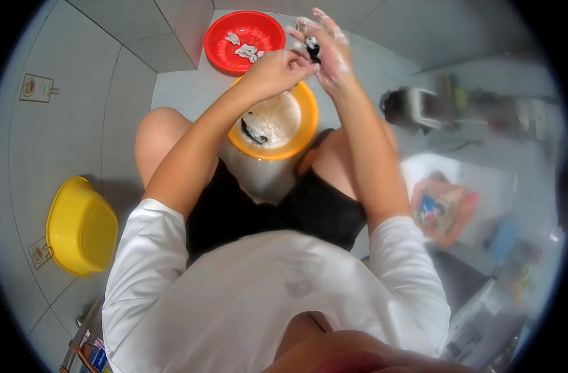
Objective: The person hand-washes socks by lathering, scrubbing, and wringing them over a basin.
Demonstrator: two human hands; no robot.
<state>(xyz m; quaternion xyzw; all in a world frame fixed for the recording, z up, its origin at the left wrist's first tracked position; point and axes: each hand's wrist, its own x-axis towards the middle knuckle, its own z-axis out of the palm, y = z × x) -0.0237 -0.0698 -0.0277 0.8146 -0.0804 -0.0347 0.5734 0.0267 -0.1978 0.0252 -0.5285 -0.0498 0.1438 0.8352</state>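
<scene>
A small black cloth [313,52] with white suds on it lies against the palm side of my right hand [334,57]. That hand is raised, its fingers stretched out and coated in foam. My left hand [276,71] comes in from the side with thumb and fingers pinched at the cloth's lower end; the exact grip is partly hidden. Below both hands stands an orange basin [307,124] of cloudy, foamy water [281,118]. Another black cloth piece [253,132] floats in it near the left side.
Beyond the orange basin, a red basin [212,46] holds several crumpled white cloth pieces [247,51]. A yellow basin [79,227] hangs on the left tiled wall. At right are a pink plastic bag [442,211] and blurred items. My knees flank the orange basin.
</scene>
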